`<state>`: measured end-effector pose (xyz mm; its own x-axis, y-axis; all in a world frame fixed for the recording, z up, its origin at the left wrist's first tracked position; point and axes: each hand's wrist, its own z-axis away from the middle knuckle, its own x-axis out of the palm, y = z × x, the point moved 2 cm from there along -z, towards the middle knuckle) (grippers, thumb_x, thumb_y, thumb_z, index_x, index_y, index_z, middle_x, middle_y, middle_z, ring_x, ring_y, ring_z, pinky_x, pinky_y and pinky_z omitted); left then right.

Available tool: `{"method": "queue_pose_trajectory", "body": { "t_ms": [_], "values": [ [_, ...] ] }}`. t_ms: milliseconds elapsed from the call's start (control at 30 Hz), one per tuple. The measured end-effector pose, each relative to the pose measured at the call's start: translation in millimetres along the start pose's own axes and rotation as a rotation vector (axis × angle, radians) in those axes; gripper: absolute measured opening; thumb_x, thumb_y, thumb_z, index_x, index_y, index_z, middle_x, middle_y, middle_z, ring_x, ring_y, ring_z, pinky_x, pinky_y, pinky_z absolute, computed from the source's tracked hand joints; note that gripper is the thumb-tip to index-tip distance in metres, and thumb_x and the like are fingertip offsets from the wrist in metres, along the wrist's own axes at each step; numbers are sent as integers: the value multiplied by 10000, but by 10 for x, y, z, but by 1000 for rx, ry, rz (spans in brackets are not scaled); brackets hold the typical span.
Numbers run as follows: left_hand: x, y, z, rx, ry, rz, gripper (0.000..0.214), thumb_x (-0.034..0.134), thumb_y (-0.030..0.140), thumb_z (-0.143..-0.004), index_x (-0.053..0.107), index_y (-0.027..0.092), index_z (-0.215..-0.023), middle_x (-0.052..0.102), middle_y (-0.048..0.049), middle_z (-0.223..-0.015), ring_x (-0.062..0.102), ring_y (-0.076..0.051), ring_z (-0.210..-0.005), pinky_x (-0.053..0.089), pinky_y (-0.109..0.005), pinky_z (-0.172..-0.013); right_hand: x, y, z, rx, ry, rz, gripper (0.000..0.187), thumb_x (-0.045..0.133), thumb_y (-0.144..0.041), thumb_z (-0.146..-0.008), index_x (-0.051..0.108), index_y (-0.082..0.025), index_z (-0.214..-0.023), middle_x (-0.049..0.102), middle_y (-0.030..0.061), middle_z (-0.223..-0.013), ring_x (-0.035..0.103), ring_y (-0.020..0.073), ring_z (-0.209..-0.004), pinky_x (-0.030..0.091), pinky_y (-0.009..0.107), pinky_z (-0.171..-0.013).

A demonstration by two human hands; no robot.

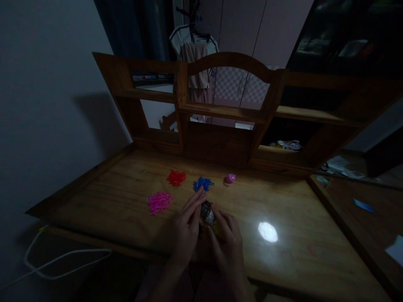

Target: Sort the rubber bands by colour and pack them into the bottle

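Observation:
A small shiny object [208,213], dark at the top with a clear or silvery part below, is between my two hands over the front of the desk. Some yellow shows by its lower end; its exact kind is too dim to tell. My left hand [187,222] presses against it from the left, fingers long and together. Closed round it from the right is my right hand [225,235]. Just beyond my left fingertips lies a pile of small blue pieces [203,183]. Pink thin pieces [159,202] and red pieces [176,178] form two more piles to the left.
A round pink-purple item [231,178] sits toward the back of the wooden desk [289,209]. Behind it rises a wooden shelf frame [220,110]. A white cable [72,253] loops at the front left. A blue packet [363,206] lies on the right-hand surface.

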<state>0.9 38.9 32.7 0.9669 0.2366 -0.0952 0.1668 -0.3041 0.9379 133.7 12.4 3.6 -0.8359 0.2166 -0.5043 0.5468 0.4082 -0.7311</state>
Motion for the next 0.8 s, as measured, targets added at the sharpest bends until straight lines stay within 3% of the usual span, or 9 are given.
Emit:
{"method": "queue_pose_trajectory", "body": {
  "t_ms": [100, 233, 400, 800],
  "values": [
    [-29, 53, -62, -19, -20, 74, 267, 491, 296, -952, 685, 254, -1131, 477, -36, -1460, 436, -237, -1348, 358, -403, -1137, -20, 10, -20, 31, 10, -43, 481, 590, -210, -896, 507, -301, -1361, 585, 74, -1202, 558, 224, -1098, 492, 380, -926],
    [-15, 122, -102, -122, -92, 276, 310, 462, 310, -967, 625, 239, -1222, 412, -46, -1506, 428, -235, -1354, 360, -388, -1137, -41, 8, -37, 71, 16, -94, 464, 607, -206, -882, 537, -295, -1332, 592, 67, -1212, 559, 222, -1116, 490, 368, -941],
    [54, 155, -78, -186, -124, 357, 390, 405, 383, -988, 548, 246, -1324, 418, -55, -1501, 443, -227, -1343, 322, -377, -1157, -41, 2, -37, 77, 23, -117, 464, 599, -194, -882, 537, -291, -1332, 593, 66, -1212, 565, 218, -1115, 490, 362, -944],
    [38, 140, -71, -49, -203, 304, 510, 235, 481, -999, 475, 266, -1395, 303, -45, -1563, 294, -266, -1428, 193, -453, -1199, -15, 27, 1, 21, -24, -45, 505, 603, -212, -888, 498, -319, -1370, 579, 71, -1213, 552, 229, -1115, 497, 380, -927]
  ]
}}
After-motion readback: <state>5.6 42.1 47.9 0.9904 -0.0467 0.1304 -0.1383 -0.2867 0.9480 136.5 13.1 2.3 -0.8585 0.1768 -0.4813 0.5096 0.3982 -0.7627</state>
